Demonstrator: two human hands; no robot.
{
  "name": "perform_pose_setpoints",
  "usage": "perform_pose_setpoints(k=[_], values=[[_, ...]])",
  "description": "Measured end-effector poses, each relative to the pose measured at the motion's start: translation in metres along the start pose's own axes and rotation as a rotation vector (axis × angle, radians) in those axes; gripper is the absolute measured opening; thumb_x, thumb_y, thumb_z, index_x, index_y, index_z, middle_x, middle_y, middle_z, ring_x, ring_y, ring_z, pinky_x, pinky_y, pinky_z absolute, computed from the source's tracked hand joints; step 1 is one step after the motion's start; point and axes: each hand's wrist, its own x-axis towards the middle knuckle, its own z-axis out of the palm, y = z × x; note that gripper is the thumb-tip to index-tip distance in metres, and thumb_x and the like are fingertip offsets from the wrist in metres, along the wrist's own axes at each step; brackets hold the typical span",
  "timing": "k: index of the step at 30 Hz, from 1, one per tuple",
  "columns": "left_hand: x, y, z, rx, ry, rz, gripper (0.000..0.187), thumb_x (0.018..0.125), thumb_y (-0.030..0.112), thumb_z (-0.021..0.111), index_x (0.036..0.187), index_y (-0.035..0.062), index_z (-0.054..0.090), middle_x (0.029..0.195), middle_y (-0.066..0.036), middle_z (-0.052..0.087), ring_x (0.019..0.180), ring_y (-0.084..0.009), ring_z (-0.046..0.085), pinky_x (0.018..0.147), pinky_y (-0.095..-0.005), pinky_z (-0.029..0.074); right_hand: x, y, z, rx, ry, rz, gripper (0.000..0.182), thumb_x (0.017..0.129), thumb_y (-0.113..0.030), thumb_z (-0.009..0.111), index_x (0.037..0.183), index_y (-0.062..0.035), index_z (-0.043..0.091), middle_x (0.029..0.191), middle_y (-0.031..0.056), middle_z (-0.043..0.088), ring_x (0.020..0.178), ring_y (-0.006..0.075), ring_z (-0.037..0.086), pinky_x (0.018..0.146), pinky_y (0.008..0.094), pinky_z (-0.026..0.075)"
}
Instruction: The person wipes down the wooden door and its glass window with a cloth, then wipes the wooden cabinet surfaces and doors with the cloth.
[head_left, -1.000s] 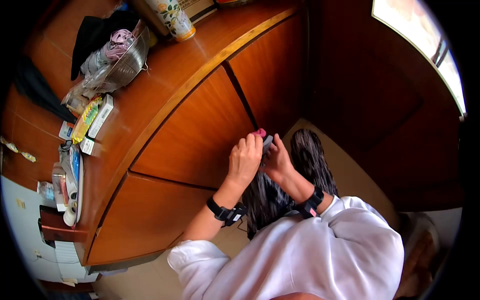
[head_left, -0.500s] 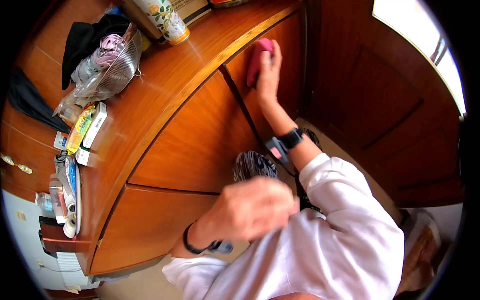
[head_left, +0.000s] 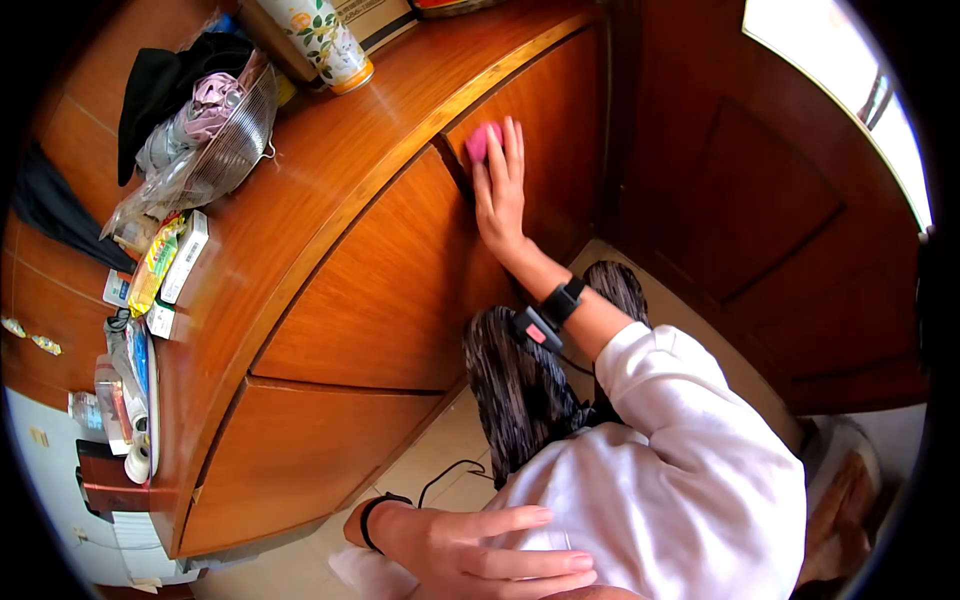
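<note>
My right hand [head_left: 501, 195] presses a bunched pink cloth [head_left: 481, 141] against the upper part of a wooden cabinet door [head_left: 555, 110], near its left edge. The fingers lie over the cloth and cover most of it. Held low in front of my white shirt [head_left: 690, 480], my left hand [head_left: 470, 550] has its fingers spread and nothing in it. A black strap with a small grey device sits on my right wrist, and a dark band is around the left one.
On the curved cabinet top [head_left: 330, 190] stand a floral spray can [head_left: 330, 50], a wire basket [head_left: 235, 130] with cloths, and several small packages [head_left: 155, 265]. A dark wooden door [head_left: 750, 200] is at the right. A black cable [head_left: 450, 470] runs near my legs.
My right hand has slid the pink cloth down and left across the cabinet door. The left hand has dropped toward my shirt and its fingers have spread.
</note>
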Motion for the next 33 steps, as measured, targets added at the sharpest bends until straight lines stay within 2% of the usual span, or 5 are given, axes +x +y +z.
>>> perform_pose_setpoints(k=[7,15,20,25,33], values=[[-0.008,-0.014,-0.021,0.801,0.280,-0.361,0.012,0.085,0.030,0.062,0.088,0.0232,0.053,0.113,0.003,0.066,0.108,-0.0267,0.061,0.100,-0.0547,0.038,0.018,0.005,0.004,0.171,0.121,0.015,0.034,0.087,-0.006,0.060,0.120,-0.0075,0.049,0.142,0.0208,0.039,0.136,0.0405,0.032,0.110,0.0436,0.028],[-0.001,-0.092,0.049,-0.603,0.039,-0.188,0.005,0.085,0.009,0.065,0.088,0.0054,0.064,0.119,-0.018,0.063,0.118,-0.0434,0.055,0.093,-0.0502,0.046,-0.107,0.116,0.006,-0.053,0.169,0.809,0.043,0.097,-0.023,0.049,0.137,-0.0093,0.044,0.147,0.0205,0.034,0.136,0.0382,0.032,0.113,0.0423,0.025],[-0.039,-0.128,0.070,-0.854,0.432,-0.407,0.034,0.080,0.010,0.072,0.113,0.0067,0.063,0.120,-0.021,0.062,0.118,-0.0443,0.054,0.100,-0.0500,0.043,0.027,0.041,-0.007,0.035,0.137,0.361,0.038,0.099,-0.026,0.047,0.134,-0.0122,0.051,0.149,0.0125,0.034,0.140,0.0374,0.022,0.114,0.0452,0.018],[-0.109,-0.178,0.114,0.173,0.332,-1.039,0.039,0.079,0.013,0.073,0.116,0.0056,0.063,0.128,-0.017,0.057,0.126,-0.0353,0.049,0.106,-0.0441,0.036,0.030,0.103,-0.012,-0.065,0.116,0.072,0.035,0.093,-0.013,0.055,0.128,-0.0170,0.057,0.149,0.0117,0.035,0.138,0.0370,0.026,0.113,0.0462,0.020],[-0.149,-0.197,0.177,0.626,0.053,-1.207,0.056,0.079,0.030,0.069,0.128,0.0095,0.055,0.150,-0.023,0.029,0.138,-0.0472,0.021,0.109,-0.0605,0.018,-0.040,0.202,-0.013,-0.032,0.291,1.013,0.044,0.101,-0.027,0.040,0.142,-0.0102,0.041,0.150,0.0158,0.032,0.138,0.0366,0.026,0.113,0.0447,0.022]])
